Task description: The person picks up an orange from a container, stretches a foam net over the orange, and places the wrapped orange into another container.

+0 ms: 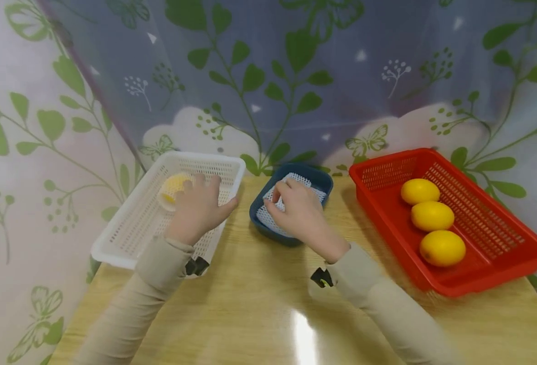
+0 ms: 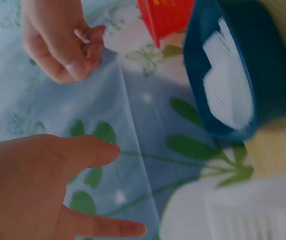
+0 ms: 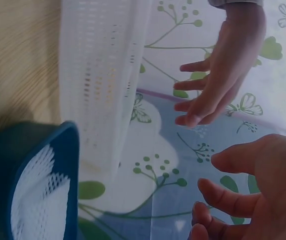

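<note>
While left hand spreads over white basket, right hand (loosely curled), above bin

Head view looks down; closer wrist views share the blue basket.

Behind the wood-grained table, with its bright streak of glare, hangs a backdrop printed with green leaves and butterflies.
</note>
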Demonstrator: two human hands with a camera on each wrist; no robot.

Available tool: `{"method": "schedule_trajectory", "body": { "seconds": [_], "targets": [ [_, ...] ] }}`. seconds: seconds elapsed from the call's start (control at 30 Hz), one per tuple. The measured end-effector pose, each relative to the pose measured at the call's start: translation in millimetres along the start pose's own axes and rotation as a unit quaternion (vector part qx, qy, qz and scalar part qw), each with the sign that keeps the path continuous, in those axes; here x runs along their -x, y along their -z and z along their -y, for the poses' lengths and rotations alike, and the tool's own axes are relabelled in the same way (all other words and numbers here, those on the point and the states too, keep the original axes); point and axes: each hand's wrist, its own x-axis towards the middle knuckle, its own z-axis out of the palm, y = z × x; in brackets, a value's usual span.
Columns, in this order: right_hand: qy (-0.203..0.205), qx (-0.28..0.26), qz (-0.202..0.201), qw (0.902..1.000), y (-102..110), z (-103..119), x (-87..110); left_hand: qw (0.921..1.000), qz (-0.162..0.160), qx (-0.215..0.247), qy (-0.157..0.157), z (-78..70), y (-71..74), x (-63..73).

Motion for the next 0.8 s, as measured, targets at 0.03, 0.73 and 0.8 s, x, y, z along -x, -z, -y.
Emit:
{"method": "schedule_trajectory", "body": {
  "seconds": [0.03, 0.73, 0.8],
  "targets": [
    [0.004, 0.004, -0.006, 1.0, 3, -3, 2.3, 0.9999, -0.011, -0.007, -0.007, -4.1, -0.4, 1.5],
    [-0.028, 0.032, -0.009, 0.9991, 77, -97, 63.0, 0.9867, -0.119, -0.029, -0.106, -87.9, -11.8, 3.3],
    [-0.045, 0.039, -0.002, 0.9982, 85, -106, 66.8, 0.9846, -0.126, -0.028, -0.118, -95.4, -12.9, 3.6]
  ]
}}
